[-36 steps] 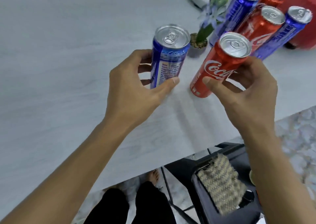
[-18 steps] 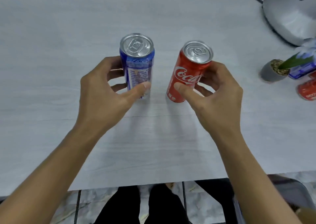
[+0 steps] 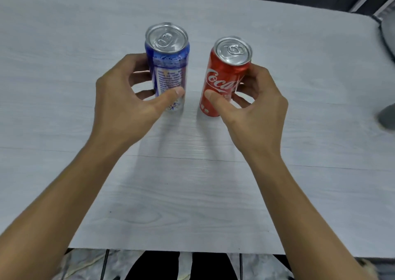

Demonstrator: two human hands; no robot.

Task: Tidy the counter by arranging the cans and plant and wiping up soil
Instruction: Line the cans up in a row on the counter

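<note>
My left hand (image 3: 126, 104) grips a tall blue can (image 3: 167, 65) with a silver top. My right hand (image 3: 254, 106) grips a tall red cola can (image 3: 224, 76). Both cans are upright, side by side with a gap between them, over the middle of the pale wood-grain counter (image 3: 192, 183). Whether their bases rest on the counter I cannot tell. A grey plant pot (image 3: 388, 117) shows only as a blurred sliver at the right edge. The other cans are out of view, and no soil is visible.
A grey rounded object (image 3: 388, 33) sits at the far right edge. The counter's front edge runs along the bottom, with my dark trouser legs (image 3: 181, 267) and a marbled floor below it. A dark wall lies behind the counter's far edge.
Both hands carried their cans leftward, away from the group of cans and the plant, to the counter's middle. The view swung left, so the plant and other cans slid out at right.
</note>
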